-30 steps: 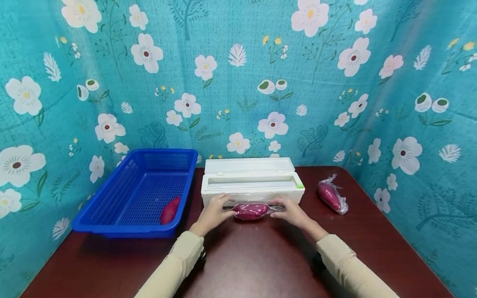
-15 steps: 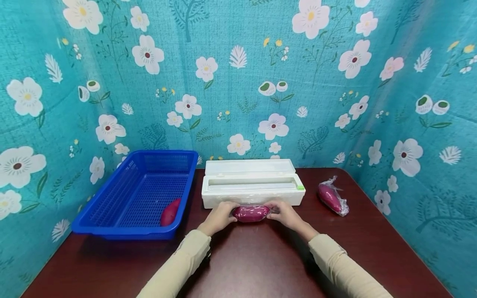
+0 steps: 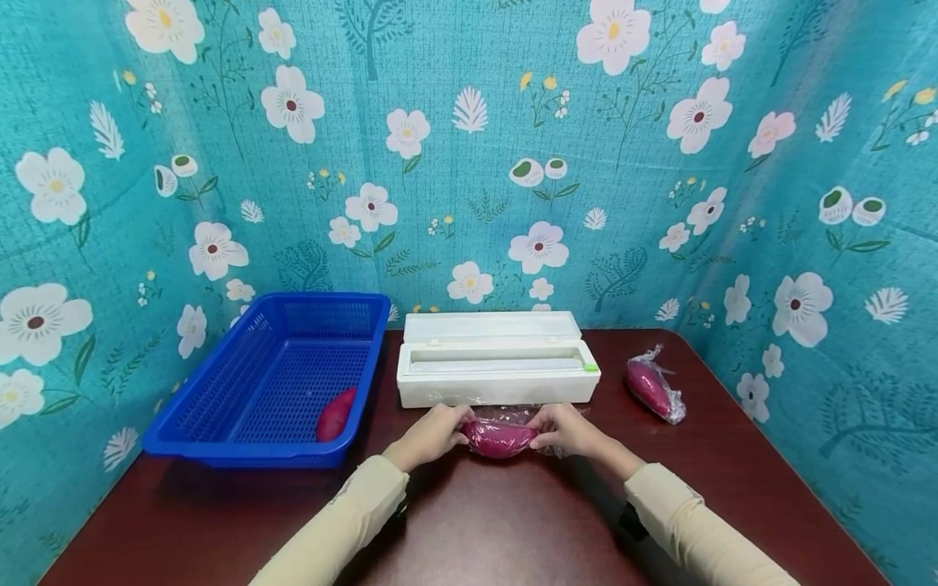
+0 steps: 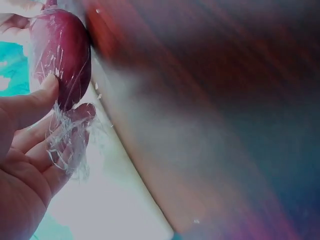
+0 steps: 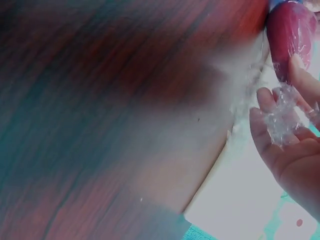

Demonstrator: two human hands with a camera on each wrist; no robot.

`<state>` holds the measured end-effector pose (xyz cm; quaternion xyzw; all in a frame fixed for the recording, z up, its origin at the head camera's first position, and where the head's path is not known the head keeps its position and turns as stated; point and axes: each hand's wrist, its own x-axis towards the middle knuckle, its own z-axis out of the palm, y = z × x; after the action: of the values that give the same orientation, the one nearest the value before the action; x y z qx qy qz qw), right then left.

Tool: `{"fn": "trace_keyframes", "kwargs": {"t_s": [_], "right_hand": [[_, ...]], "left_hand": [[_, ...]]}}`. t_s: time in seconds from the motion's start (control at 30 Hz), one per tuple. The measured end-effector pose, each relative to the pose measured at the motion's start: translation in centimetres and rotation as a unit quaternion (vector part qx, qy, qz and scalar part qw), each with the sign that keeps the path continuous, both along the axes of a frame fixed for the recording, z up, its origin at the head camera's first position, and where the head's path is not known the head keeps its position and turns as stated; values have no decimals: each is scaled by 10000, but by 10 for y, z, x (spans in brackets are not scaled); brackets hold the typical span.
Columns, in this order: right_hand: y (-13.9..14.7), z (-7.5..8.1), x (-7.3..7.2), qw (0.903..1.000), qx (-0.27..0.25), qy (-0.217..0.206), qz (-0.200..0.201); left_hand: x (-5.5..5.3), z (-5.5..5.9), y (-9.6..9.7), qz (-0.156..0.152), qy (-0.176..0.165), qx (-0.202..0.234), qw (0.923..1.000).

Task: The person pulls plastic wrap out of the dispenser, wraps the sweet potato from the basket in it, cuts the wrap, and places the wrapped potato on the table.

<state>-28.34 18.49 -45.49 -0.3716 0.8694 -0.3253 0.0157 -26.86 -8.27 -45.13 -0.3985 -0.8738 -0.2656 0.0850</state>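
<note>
Crinkled clear film sheathed a plump, tapering magenta sweet potato, just in front of a white oblong wrap dispenser with its lid raised. The left hand and right hand pinched its opposite ends, film bunched against their fingers. On the glossy, wood-grained table, farther right, lay a second wrapped sweet potato; leftward, a perforated blue plastic basket held a bare, matte one.
</note>
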Motion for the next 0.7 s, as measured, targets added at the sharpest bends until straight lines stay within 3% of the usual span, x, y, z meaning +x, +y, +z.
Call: {"fn": "trace_keyframes", "kwargs": {"t_s": [0.1,0.2,0.37,0.53,0.7], "right_hand": [[3,1,1,9995,258,130,116],[6,3,3,9989,384,-186,185],[6,7,7,9972,381,-566,300],[7,7,9,9947,561,-683,518],[7,7,12,9887,558,-1267,566]], "left_hand": [[3,2,0,-202,-271,-42,9994],[5,4,0,-314,-781,-148,9963],[10,6,-1,-180,-1258,-530,9905],[16,6,-1,-53,-1148,-991,9884],[18,5,0,-38,-1013,-1244,9870]]}}
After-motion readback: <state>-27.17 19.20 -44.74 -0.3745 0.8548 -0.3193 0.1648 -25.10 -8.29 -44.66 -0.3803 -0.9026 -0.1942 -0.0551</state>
